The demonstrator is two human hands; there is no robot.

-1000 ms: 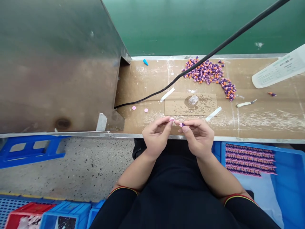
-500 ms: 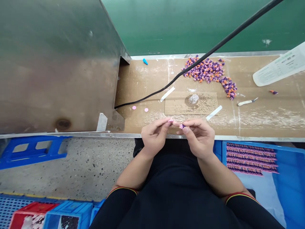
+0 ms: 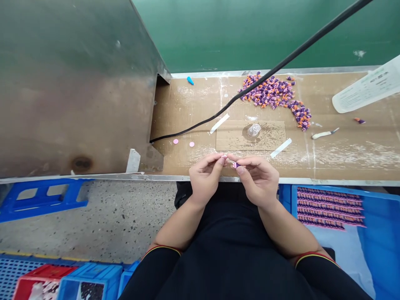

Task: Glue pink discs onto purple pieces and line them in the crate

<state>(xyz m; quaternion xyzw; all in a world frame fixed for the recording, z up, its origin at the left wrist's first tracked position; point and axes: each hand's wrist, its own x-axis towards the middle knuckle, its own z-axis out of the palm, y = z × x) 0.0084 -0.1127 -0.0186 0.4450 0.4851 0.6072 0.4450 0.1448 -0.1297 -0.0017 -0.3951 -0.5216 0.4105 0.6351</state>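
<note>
My left hand pinches a small pink disc between thumb and fingers above the bench's front edge. Close beside it, my right hand grips a small purple and pink piece, and one of its fingertips reaches to the pink disc. Two more pink discs, one nearer the metal box and one right of it, lie flat on the cardboard. Behind my hands a clear small container stands on a wet cardboard sheet. A pile of purple and orange pieces lies at the back.
A black cable crosses over the bench. The metal box fills the left. At right are a translucent bottle, a white-handled tool and a blue tray with rows of pieces. A blue cap-like piece lies at the back.
My left hand has shifted slightly right and my right hand slightly left, so the pink disc and the purple piece are closer together. Both are still held.
</note>
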